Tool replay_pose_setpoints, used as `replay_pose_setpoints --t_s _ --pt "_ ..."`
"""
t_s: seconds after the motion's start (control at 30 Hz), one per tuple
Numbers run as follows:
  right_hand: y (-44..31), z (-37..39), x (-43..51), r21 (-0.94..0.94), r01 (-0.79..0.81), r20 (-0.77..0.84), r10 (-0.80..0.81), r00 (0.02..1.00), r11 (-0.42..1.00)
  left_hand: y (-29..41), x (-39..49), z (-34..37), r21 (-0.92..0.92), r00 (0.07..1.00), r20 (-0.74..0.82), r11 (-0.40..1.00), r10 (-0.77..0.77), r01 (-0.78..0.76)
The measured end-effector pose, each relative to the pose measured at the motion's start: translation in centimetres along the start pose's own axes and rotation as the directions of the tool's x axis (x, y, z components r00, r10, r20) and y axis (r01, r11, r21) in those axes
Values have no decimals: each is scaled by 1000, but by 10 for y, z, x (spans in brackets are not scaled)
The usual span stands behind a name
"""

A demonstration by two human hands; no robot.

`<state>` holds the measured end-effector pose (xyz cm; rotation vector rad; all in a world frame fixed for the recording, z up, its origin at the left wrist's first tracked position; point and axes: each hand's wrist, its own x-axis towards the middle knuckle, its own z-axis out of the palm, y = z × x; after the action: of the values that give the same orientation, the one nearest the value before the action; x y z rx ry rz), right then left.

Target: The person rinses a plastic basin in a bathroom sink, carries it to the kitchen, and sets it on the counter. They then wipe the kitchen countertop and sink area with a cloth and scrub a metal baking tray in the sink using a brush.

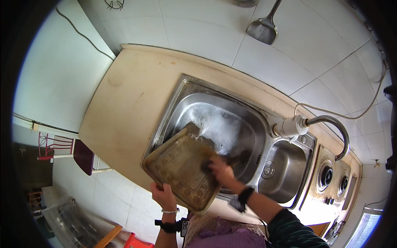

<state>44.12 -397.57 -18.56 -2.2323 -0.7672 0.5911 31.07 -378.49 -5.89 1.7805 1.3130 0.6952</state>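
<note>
A stained, brownish baking tray [176, 164] is tilted over the near left part of the large sink basin [251, 133]. My left hand [164, 195] grips its near edge, with the thumb on top. My right hand [221, 172] is on the right part of the tray's face, blurred by motion. Under its fingers is a dark scrubber [206, 166], too blurred to tell its exact kind. Foamy water [217, 121] lies in the basin beyond the tray, whose far corner reaches down towards it.
A smaller basin [279, 170] adjoins on the right, below a curved faucet [335, 124] with a white heater body [291, 126]. Farther right is a gas stove [328, 176]. Beige countertop [124, 102] extends left. A metal spatula [263, 29] hangs on the tiled wall.
</note>
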Motion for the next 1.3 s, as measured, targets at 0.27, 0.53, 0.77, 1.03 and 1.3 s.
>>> replay_pose_setpoints --t_s 0.27,0.53,0.77,1.03,1.3 --pt "-100 -4 -48 271 141 87 -170 982 952 15 16 6 28 999 31 999 31 -32" --pt "-12 -13 -8 128 -111 -101 124 987 985 11 22 19 -7 998 56 1000 -7 8" --pt "-93 -4 -60 342 181 18 -200 980 922 6 36 15 -19 997 48 998 53 -52" --pt "-32 -21 -13 173 -155 -175 186 967 973 9 42 20 -8 997 57 998 58 -58" --pt "-59 -43 -7 -236 49 -12 -53 999 971 26 56 -18 15 988 130 996 89 -91"
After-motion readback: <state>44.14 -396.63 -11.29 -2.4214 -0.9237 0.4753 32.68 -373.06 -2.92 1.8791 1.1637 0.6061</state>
